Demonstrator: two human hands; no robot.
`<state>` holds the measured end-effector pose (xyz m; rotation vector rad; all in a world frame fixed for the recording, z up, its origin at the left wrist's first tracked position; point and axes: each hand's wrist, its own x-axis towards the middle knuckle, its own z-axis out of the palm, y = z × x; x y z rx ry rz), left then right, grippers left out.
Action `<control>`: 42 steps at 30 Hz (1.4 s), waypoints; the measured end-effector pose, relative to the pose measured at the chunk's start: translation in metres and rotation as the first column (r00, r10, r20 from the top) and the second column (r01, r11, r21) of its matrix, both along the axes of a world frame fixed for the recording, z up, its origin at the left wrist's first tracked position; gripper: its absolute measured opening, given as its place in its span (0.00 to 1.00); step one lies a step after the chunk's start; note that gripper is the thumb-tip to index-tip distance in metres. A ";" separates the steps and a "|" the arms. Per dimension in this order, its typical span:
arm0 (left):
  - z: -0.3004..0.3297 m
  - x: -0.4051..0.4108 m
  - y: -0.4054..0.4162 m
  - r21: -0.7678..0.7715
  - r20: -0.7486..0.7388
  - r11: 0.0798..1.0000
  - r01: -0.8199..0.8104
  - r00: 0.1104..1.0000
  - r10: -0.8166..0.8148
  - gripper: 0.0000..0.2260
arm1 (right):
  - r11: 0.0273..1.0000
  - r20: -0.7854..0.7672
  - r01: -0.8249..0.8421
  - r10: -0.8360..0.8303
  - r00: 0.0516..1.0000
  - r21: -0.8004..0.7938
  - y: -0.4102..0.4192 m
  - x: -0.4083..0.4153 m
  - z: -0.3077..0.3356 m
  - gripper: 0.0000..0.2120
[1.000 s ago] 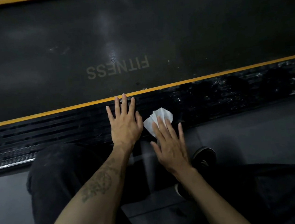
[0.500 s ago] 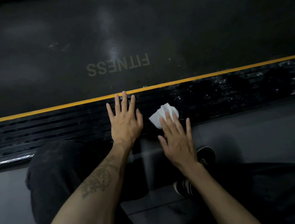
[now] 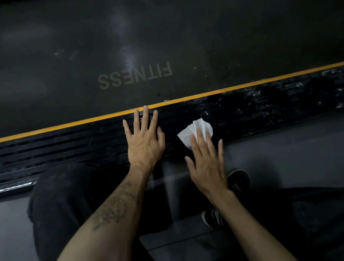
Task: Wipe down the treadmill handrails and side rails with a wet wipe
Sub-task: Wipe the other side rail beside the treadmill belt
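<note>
The white wet wipe [image 3: 195, 133] lies on the treadmill's ribbed black side rail [image 3: 64, 148], pressed flat under the straight fingers of the right hand [image 3: 207, 164], while the left hand [image 3: 144, 142] rests spread flat beside it, grasping nothing, below the yellow stripe [image 3: 246, 85].

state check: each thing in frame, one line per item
wet wipe: crumpled, flat on the rail under the right fingers
side rail: wet sheen right of the wipe, dull to the left
left hand: open, flat on the rail
right hand: open, fingers pressing the wipe
treadmill belt: dusty, nothing on it
</note>
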<state>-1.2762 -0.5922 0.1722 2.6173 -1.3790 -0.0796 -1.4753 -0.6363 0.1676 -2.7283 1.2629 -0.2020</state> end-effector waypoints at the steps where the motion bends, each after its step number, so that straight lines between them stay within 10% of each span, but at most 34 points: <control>1: 0.000 0.000 0.000 0.000 -0.003 1.000 0.007 1.000 -0.007 0.26 | 0.999 0.016 0.031 -0.031 0.999 0.015 0.006 0.006 0.000 0.34; 7: 0.002 0.001 -0.001 -0.023 -0.035 1.000 -0.008 0.999 0.007 0.25 | 0.977 0.007 -0.210 0.210 0.978 0.025 0.016 0.007 -0.001 0.34; 14: 0.005 -0.008 -0.018 -0.072 -0.130 0.995 -0.072 0.990 0.062 0.22 | 0.994 0.045 0.106 -0.106 0.993 0.015 -0.004 -0.007 0.001 0.32; 20: 0.002 -0.024 -0.040 -0.106 -0.118 0.994 0.007 0.993 -0.020 0.24 | 0.986 -0.016 -0.162 0.161 0.987 -0.030 -0.006 -0.013 -0.001 0.31; 26: -0.003 -0.034 -0.052 -0.047 -0.066 0.999 0.010 0.998 -0.013 0.25 | 0.992 0.041 0.126 -0.127 0.991 0.027 -0.003 -0.008 0.002 0.32; 31: -0.004 -0.036 -0.052 -0.019 -0.041 1.000 -0.003 0.999 0.002 0.26 | 0.990 -0.035 -0.139 0.138 0.990 -0.034 -0.004 -0.013 0.001 0.31; 37: 0.000 -0.033 -0.050 -0.017 -0.047 1.000 0.008 0.999 -0.009 0.26 | 0.996 0.063 0.083 -0.085 0.994 0.041 -0.012 -0.010 0.003 0.32; 42: 0.001 -0.034 -0.049 -0.030 -0.066 1.000 -0.005 0.998 0.003 0.25 | 0.994 0.007 -0.112 0.112 0.994 0.014 -0.005 -0.010 0.006 0.31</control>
